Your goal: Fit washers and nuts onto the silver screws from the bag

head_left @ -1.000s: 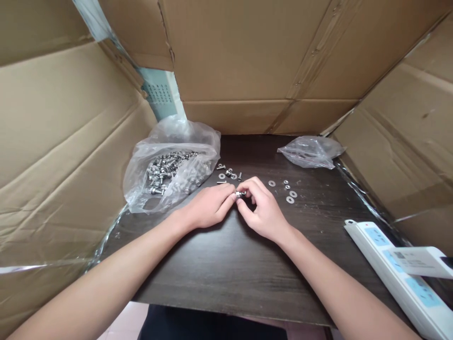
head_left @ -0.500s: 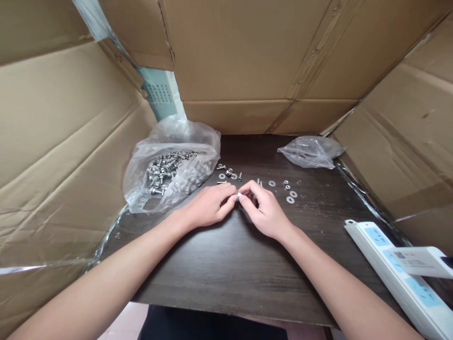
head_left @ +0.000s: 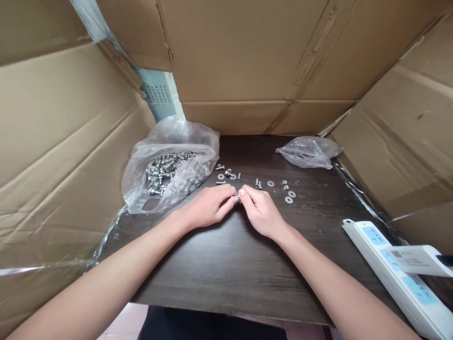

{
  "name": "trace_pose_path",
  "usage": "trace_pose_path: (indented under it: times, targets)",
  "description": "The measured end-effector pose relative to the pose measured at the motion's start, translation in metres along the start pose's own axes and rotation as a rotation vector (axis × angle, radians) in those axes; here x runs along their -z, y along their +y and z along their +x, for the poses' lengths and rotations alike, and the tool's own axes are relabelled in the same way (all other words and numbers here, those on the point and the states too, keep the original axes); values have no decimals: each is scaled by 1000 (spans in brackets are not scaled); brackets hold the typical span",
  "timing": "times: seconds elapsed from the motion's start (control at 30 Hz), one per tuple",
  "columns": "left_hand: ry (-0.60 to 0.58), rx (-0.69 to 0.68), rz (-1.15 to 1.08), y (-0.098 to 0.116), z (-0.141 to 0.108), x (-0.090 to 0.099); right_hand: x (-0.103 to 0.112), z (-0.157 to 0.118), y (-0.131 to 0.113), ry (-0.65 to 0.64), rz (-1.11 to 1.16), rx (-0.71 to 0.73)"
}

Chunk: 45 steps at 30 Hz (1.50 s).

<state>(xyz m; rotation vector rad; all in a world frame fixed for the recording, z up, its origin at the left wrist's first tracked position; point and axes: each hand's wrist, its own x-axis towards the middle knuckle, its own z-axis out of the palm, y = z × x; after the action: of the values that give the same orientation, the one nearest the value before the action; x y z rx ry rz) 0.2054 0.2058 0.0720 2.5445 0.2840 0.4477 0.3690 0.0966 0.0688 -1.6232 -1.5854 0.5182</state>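
Observation:
My left hand (head_left: 214, 204) and my right hand (head_left: 261, 208) meet fingertip to fingertip above the table, both closed in a pinch. Between them shows a small shiny metal bolt (head_left: 238, 196), mostly covered by the fingers. Whether a nut or washer is on it I cannot tell. Just beyond my hands lie loose bolts (head_left: 238, 177) and a flat washer (head_left: 271, 183). To the right of my right hand are two small nuts (head_left: 285, 185) and another pair of washers (head_left: 289, 200).
A clear plastic bag (head_left: 141, 198) full of bolts lies open at the left. A smaller plastic bag (head_left: 309, 152) rests at the back right. A white power strip (head_left: 375, 255) runs along the right side of the dark table (head_left: 226, 274). Cardboard walls (head_left: 247, 52) enclose the table.
My right thumb and fingers have curled closer around the bolt, and the right hand has lowered slightly, uncovering bolts behind it. My left hand has stayed nearly still.

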Motion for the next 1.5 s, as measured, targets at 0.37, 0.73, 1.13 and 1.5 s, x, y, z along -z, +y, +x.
trace_pose_path:
  times: [0.37, 0.73, 1.13, 1.5]
  targets:
    - [9, 9, -60, -1, 0, 1, 8, 0, -1, -87, 52, 11]
    - [13, 6, -21, 1, -2, -1, 11, 2, -3, -151, -10, 9]
    - [27, -3, -21, -1, -1, 0, 13, 2, -5, -134, -13, -11]
    - [19, 2, 1, -1, -2, -2, 9, 1, -2, -131, -45, 22]
